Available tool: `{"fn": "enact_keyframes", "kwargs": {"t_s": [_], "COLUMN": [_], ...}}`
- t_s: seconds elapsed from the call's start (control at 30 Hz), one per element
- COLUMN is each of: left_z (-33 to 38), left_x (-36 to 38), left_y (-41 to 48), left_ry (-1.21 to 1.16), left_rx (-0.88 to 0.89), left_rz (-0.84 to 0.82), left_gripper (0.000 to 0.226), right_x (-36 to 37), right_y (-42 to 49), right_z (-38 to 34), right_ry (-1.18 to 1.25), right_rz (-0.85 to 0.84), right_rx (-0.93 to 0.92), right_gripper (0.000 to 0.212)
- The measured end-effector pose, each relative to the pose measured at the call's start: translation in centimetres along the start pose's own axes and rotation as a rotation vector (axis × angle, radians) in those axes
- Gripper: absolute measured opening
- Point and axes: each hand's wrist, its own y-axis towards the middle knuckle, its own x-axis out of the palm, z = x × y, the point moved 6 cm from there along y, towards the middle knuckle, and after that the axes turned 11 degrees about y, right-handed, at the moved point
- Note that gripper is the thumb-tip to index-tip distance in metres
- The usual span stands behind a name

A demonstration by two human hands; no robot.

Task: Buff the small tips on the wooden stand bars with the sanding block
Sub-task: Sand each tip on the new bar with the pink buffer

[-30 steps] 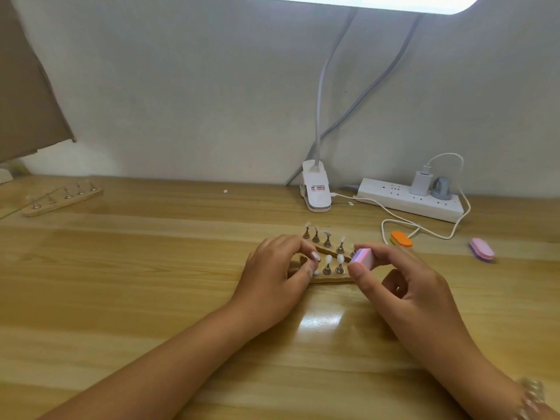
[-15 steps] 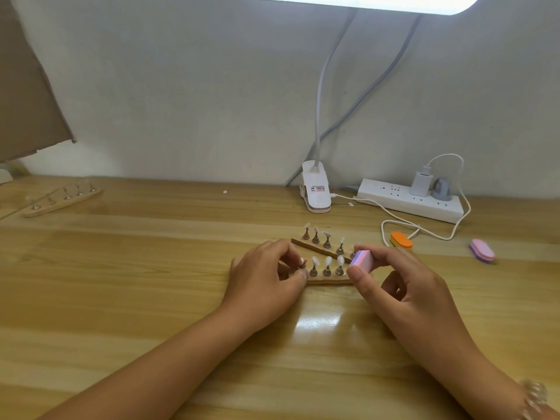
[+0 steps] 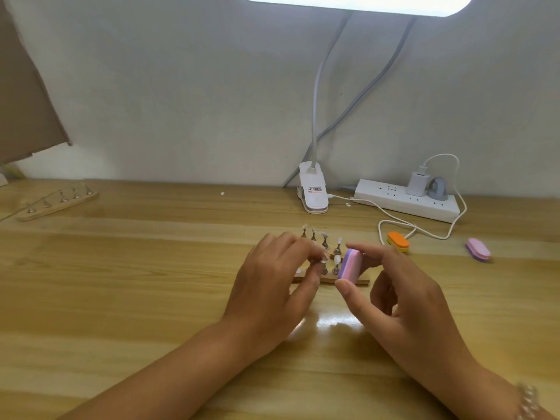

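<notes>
- Left hand (image 3: 272, 286): forearm enters from the lower left, and the back of the hand faces the camera. The fingers are curled, with thumb and forefinger closed on a peg (image 3: 324, 269) of the near stand bar (image 3: 362, 281). The remaining fingers are bent over the bar's left portion and hide it.
- Right hand (image 3: 403, 304): forearm enters from the lower right, with a beaded bracelet (image 3: 527, 401) at the wrist. The thumb below and the forefinger above pinch the sanding block (image 3: 350, 266). The other fingers are loosely curled behind it.
- Sanding block: pink and purple layers, held on edge above the right part of the near stand bar. Its broad face is turned toward the pegs, just beside the white-tipped one (image 3: 336, 263). Whether they touch cannot be determined.
- Far stand bar: only its row of pegs with small tips (image 3: 324, 241) shows above the left hand's knuckles.
- Desk (image 3: 151, 298): light wood, glossy, with a lamp reflection between the wrists.
- A third stand bar (image 3: 57, 203) lies well apart at the far left.
- An orange block (image 3: 398, 241) and a pink block (image 3: 478, 250) lie to the right of the hands.
- At the back edge are a white lamp clip (image 3: 313, 192) and a white power strip (image 3: 406, 201) with a charger (image 3: 418, 183) plugged in. A white cable (image 3: 424, 231) loops over the desk.
- Room: plain pale wall, lit lamp head (image 3: 357, 3) at top, brown panel (image 3: 24, 101) at the upper left.
</notes>
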Motion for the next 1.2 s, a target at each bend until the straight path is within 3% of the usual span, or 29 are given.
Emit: {"fn": "enact_keyframes", "kwargs": {"t_s": [0.23,0.4,0.57,0.7,0.87,1.0,1.2], "left_z": [0.8,0.0,1.5,0.0,1.3,0.1,1.1], "left_x": [0.4,0.2,0.6,0.2,0.5,0.3,0.5], "left_y": [-0.2,-0.1,-0.3,-0.1,-0.3,0.0,-0.2], "left_ry": [-0.033,-0.085,-0.043,-0.106,-0.067,-0.125,-0.091], "left_rx": [0.135,0.059,0.188,0.049,0.162,0.055,0.136], "left_rz": [-0.050,-0.022,-0.059,-0.016,-0.073,-0.035,-0.051], "left_gripper": [0.019,0.018,0.022,0.014,0.016,0.018,0.019], "right_x": [-0.2,0.5,-0.3,0.5,-0.1,0.3,-0.1], "right_y": [0.1,-0.1,0.2,0.1,0.1,0.0,0.1], "right_z": [0.4,-0.2,1.1,0.2,0.9,0.3,1.2], "right_ry": [-0.001,-0.037,0.071,0.020,0.067,0.037,0.090], "right_rz": [0.021,-0.059,0.029,-0.020,0.003,-0.016,0.009], "right_rx": [0.028,0.002,0.102,0.039,0.086,0.054,0.129], "right_gripper": [0.039,0.039,0.033,0.036,0.040,0.037,0.036]}}
